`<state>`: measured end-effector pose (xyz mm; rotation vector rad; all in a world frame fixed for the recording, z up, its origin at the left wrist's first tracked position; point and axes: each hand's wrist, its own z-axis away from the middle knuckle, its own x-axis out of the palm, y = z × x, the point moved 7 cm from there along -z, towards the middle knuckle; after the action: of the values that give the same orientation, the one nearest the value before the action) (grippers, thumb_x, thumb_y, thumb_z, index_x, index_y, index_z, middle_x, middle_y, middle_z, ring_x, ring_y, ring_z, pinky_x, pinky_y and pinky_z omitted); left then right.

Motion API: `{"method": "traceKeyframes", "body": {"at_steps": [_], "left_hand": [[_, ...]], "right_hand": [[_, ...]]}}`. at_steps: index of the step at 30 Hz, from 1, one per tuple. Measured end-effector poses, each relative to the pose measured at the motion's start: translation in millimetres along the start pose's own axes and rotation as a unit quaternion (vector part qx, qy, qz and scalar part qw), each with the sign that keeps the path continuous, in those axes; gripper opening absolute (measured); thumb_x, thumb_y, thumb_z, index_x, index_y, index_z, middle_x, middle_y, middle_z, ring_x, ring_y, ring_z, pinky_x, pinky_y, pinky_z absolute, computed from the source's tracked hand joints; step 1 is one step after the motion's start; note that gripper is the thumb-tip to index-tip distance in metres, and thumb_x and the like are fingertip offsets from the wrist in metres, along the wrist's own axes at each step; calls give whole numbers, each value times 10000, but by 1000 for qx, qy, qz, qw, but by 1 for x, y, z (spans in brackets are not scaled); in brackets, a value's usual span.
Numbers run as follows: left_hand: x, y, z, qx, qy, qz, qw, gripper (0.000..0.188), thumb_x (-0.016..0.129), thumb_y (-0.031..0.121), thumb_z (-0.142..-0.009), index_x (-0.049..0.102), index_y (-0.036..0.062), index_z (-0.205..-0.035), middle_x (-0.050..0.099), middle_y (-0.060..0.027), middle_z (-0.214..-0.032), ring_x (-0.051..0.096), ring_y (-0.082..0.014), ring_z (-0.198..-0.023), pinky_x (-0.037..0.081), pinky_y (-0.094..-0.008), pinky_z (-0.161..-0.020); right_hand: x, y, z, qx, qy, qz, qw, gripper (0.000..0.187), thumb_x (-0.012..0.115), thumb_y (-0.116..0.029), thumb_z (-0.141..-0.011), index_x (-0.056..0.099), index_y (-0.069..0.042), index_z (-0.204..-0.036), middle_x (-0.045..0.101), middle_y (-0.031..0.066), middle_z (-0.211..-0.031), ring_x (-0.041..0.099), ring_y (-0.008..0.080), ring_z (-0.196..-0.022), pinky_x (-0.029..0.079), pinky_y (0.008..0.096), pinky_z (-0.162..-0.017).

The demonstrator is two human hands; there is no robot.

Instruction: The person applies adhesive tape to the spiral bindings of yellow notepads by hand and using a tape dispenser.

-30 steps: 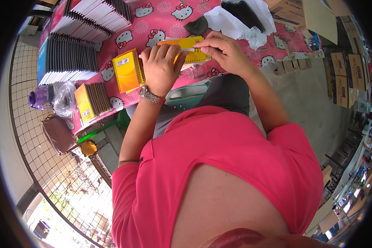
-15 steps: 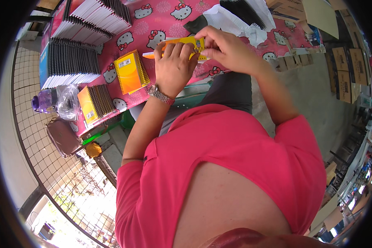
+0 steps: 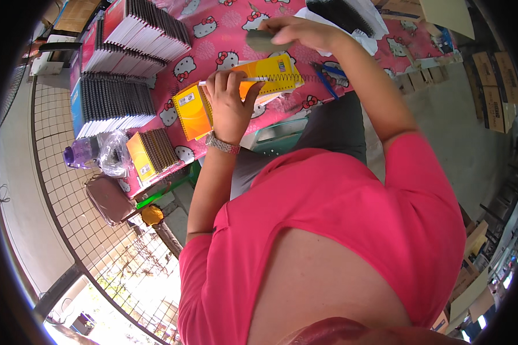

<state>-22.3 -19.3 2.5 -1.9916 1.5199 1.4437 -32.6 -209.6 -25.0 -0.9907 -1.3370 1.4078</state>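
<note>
My left hand (image 3: pixel 229 103), with a watch at the wrist, is closed on a yellow-and-orange notebook (image 3: pixel 279 66). A thin spiral coil (image 3: pixel 285 77) runs along the notebook's near edge and sticks out past its right end. Farther off, my right hand (image 3: pixel 308 35) pinches a dark grey-green piece (image 3: pixel 261 41), blurred by motion, so its kind is unclear. Blue-handled pliers (image 3: pixel 330 81) lie on the table right of the notebook. Beside my left hand sits a small pile of yellow spiral notebooks (image 3: pixel 191 114).
Tall stacks of spiral-bound notebooks (image 3: pixel 112 103) stand at the left of the pink patterned table (image 3: pixel 204 52). Nearer are a purple bottle (image 3: pixel 82 154), a clear plastic bag (image 3: pixel 115 152) and more yellow notebooks (image 3: pixel 149 152). Black coils (image 3: pixel 339 17) lie on white wrapping at the far right.
My right hand has left the notebook and moved away from me to the dark piece. My left hand still holds the notebook. The pliers and the coil's loose end now show.
</note>
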Motion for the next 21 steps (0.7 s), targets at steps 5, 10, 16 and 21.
{"method": "traceKeyframes", "body": {"at_steps": [5, 10, 16, 21], "left_hand": [[4, 15, -14, 35, -14, 16, 999, 355, 805, 321, -737, 629, 88, -939, 605, -78, -996, 525, -304, -989, 393, -457, -880], [4, 14, -23, 40, -19, 16, 999, 369, 824, 331, -715, 643, 84, -919, 611, -75, -970, 526, -306, -965, 425, -443, -838], [3, 10, -31, 50, -33, 29, 998, 396, 832, 318, -708, 633, 72, -945, 618, -81, -941, 534, -318, -917, 437, -424, -826], [2, 9, -33, 41, -30, 46, 998, 385, 826, 283, -721, 624, 59, -961, 628, -84, -940, 545, -317, -909, 436, -429, -834]], "right_hand": [[16, -15, 30, 46, -24, 169, 984, 439, 612, -317, -828, 639, -25, -1154, 665, 67, -1080, 591, 170, -1022, 422, 305, -916], [11, -29, 34, 13, 9, 282, 959, 424, 610, -339, -845, 647, -34, -1136, 678, 106, -1032, 622, 187, -953, 463, 325, -865], [12, -32, 29, -45, -33, 47, 997, 451, 618, -282, -803, 632, -31, -1177, 647, 67, -1091, 590, 157, -1015, 420, 297, -922], [11, -33, 21, 25, -37, 117, 992, 474, 650, -236, -773, 642, -38, -1204, 665, 107, -1139, 605, 169, -1043, 446, 294, -927]]}}
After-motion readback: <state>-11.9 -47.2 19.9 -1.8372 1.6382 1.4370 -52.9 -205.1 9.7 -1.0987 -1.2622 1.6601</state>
